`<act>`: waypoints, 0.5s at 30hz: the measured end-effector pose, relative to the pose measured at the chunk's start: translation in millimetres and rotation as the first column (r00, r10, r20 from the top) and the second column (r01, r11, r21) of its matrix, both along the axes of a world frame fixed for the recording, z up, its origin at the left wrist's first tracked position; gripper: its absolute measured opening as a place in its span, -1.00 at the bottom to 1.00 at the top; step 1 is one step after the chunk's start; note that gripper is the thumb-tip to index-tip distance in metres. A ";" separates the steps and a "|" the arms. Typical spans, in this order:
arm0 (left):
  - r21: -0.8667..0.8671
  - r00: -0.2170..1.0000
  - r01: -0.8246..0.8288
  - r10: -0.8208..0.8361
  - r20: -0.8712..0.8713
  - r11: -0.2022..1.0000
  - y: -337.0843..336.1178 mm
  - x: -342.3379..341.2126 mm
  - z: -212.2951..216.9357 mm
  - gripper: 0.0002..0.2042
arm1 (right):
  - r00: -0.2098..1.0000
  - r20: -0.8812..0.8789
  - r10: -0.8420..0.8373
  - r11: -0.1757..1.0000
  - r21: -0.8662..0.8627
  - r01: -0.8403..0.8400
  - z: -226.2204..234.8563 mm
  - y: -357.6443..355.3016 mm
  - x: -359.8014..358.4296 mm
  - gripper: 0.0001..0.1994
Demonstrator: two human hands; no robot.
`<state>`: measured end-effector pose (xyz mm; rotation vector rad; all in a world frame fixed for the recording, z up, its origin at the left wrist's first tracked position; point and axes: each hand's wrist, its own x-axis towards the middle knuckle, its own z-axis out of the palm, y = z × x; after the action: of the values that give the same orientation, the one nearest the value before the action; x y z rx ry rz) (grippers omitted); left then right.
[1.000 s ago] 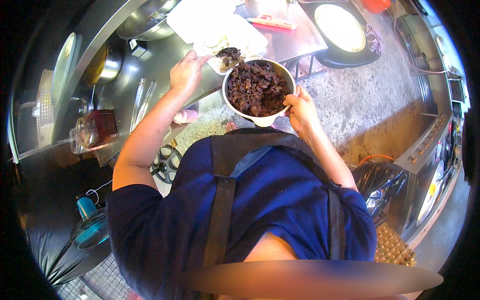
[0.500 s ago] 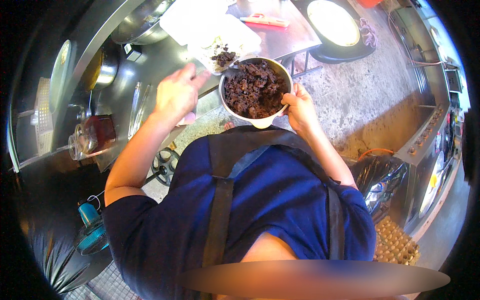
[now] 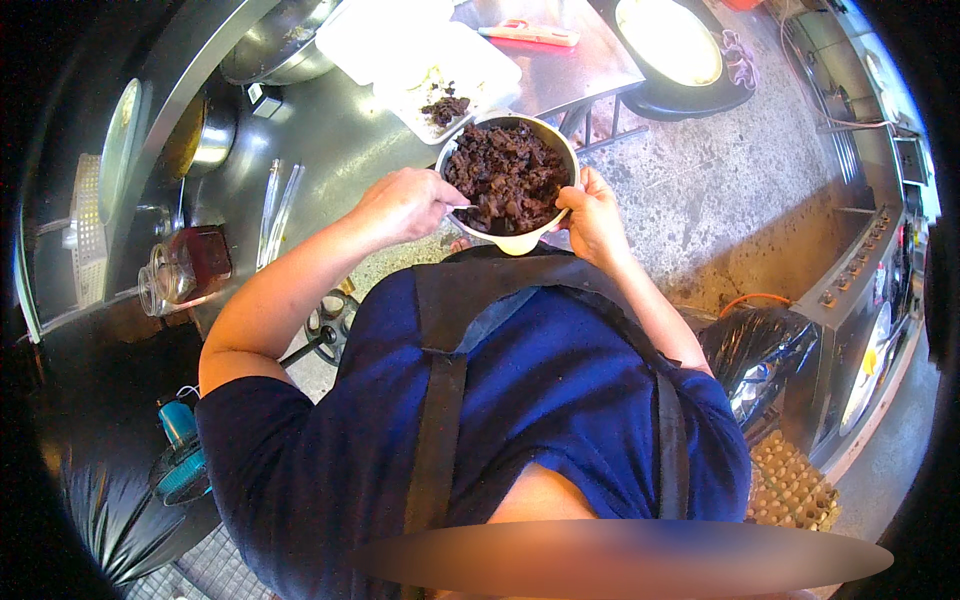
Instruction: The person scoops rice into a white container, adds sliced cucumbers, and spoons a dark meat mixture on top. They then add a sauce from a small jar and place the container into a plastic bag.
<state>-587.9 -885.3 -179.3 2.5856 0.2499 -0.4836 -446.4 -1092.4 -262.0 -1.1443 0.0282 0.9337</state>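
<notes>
My right hand (image 3: 597, 218) grips the right side of a round metal bowl (image 3: 518, 243) with a pale tab on its near rim, thumb over the edge. Dark, crumbly, moist food (image 3: 508, 172) fills much of it. At the bowl's left rim, my left hand (image 3: 408, 204) is closed around a thin metal utensil, probably a spoon (image 3: 461, 207); its working end is down in the food and hidden. Just beyond the bowl, a white tray (image 3: 490, 62) carries pale shreds with a small heap of the same dark food (image 3: 446, 108) on top.
An orange-handled tool (image 3: 530, 34) lies on the metal table beyond the tray. Tongs (image 3: 275, 215) and a jar with dark red contents (image 3: 195, 268) are on the left counter. A large pale round pan (image 3: 668, 42) stands far right; a stove (image 3: 850, 265) lines the right side.
My left hand has come back from the tray's edge to the bowl's near left rim, bringing the utensil into the food. The bowl has shifted slightly; my right hand keeps its grip.
</notes>
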 end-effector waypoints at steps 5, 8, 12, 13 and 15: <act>-0.126 0.990 -0.140 0.135 -0.047 0.982 28.3 -1.1 -6.3 -0.75 | 1.000 0.007 -0.021 1.000 0.018 0.021 6.8 2.3 4.4 -0.83; -0.106 0.995 -0.068 0.075 0.062 0.992 38.3 3.1 -2.7 -0.75 | 1.000 -0.002 -0.023 1.000 0.008 0.023 15.0 4.7 4.3 -0.81; -0.165 0.986 -0.166 0.165 -0.019 0.972 48.5 11.3 15.6 -0.71 | 1.000 0.001 -0.024 0.999 -0.022 0.024 14.6 7.5 3.4 -0.80; -0.170 0.982 -0.189 0.186 -0.037 0.967 57.3 13.4 14.7 -0.71 | 1.000 -0.008 -0.029 1.000 -0.011 0.028 12.7 8.9 2.8 -0.80; -0.225 0.973 -0.228 0.229 -0.023 0.947 66.3 13.5 16.8 -0.71 | 0.999 -0.025 -0.037 0.999 0.011 0.037 9.5 10.6 1.0 -0.80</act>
<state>-574.4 -819.0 -162.5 2.2992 0.4599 -0.3981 -445.4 -1081.8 -252.4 -1.1178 0.0641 0.9140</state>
